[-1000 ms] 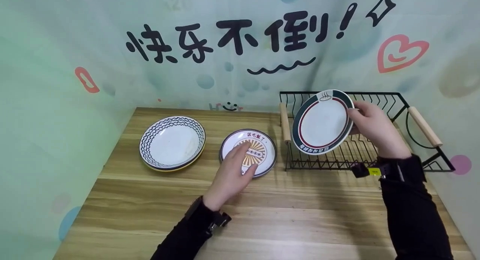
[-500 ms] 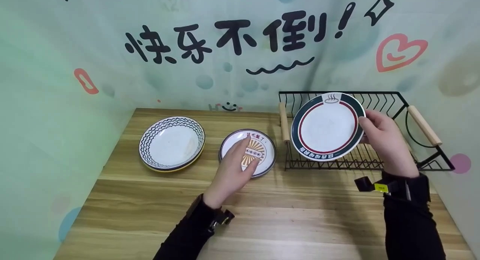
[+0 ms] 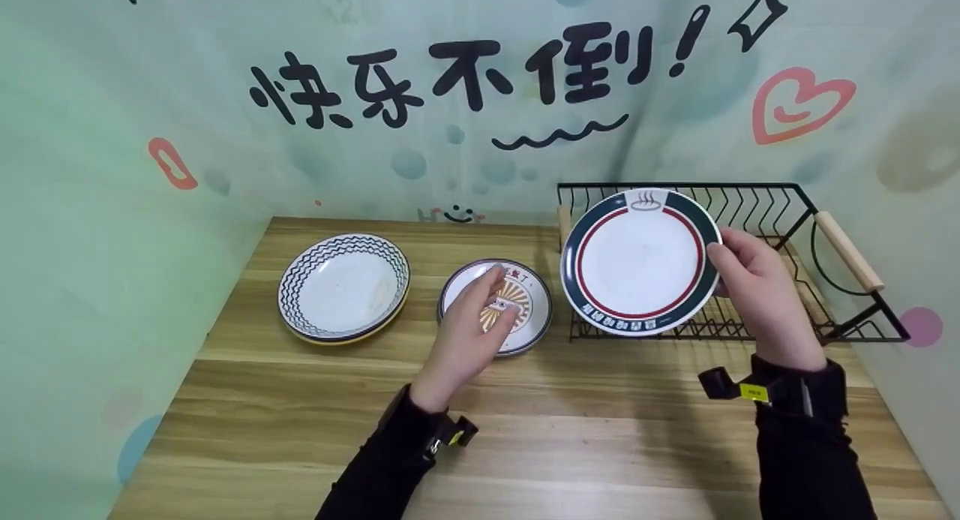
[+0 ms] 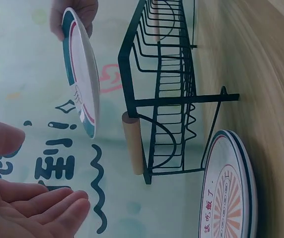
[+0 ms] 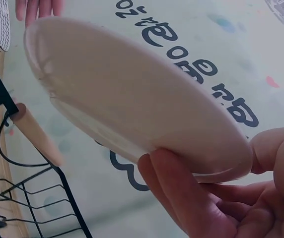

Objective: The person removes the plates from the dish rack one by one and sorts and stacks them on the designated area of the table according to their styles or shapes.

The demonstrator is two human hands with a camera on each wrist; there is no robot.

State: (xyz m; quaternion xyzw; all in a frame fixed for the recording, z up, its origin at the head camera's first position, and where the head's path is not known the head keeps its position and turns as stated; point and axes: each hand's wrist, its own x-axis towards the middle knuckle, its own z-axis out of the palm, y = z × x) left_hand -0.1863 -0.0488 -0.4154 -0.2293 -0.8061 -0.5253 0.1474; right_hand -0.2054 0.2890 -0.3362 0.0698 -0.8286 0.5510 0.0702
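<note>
A white plate [image 3: 641,261] with a dark green rim band and a red ring is held up in front of the dish rack [image 3: 757,302]. My right hand [image 3: 761,295] pinches its right edge, thumb on the face and fingers behind, as the right wrist view shows from the plate's pale underside [image 5: 132,99]. My left hand [image 3: 465,336] holds nothing, its fingers relaxed and thumb spread. In the head view it overlaps a small stacked plate [image 3: 529,329] with an orange sunburst; the left wrist view shows the hand [image 4: 33,203] apart from that stack.
At the left of the wooden table [image 3: 315,415] sits a stacked bowl or deep plate [image 3: 345,287] with a black wavy rim. The black wire rack has wooden handles [image 3: 847,251] and stands near the printed backdrop [image 3: 450,167].
My right hand has brought the green-rimmed plate slightly down and to the left, turning its face more toward the head camera. My left hand has stayed nearly in place.
</note>
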